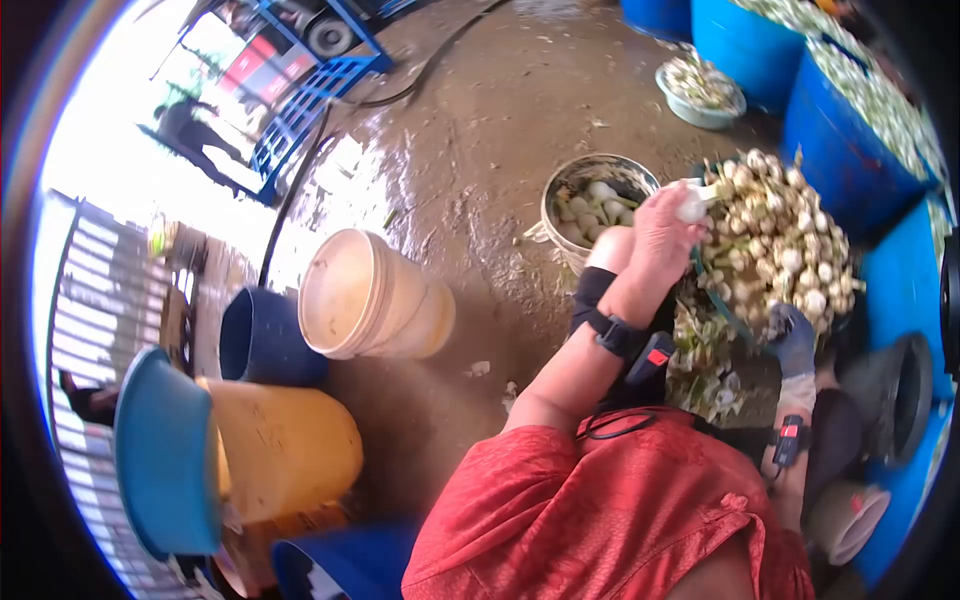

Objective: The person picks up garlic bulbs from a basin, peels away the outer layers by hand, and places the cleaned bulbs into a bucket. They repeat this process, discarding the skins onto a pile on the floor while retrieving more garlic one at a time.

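Observation:
My left hand, bare and with a dark band at the wrist, is closed around a white garlic bulb with a short pale green stem. It is held up between a bucket and a heap of garlic. That bucket contains several white bulbs with green stems. My right hand, in a grey-blue glove, is at the near edge of the heap with its fingers curled. What it grips, if anything, is hidden. Leaf trimmings lie below the heap, between my legs.
Blue barrels full of pale trimmings line the right, near a basin of scraps. At left stand a cream bucket, a navy bucket, a yellow bucket and a blue tub. A hose crosses the wet floor; a person is farther off.

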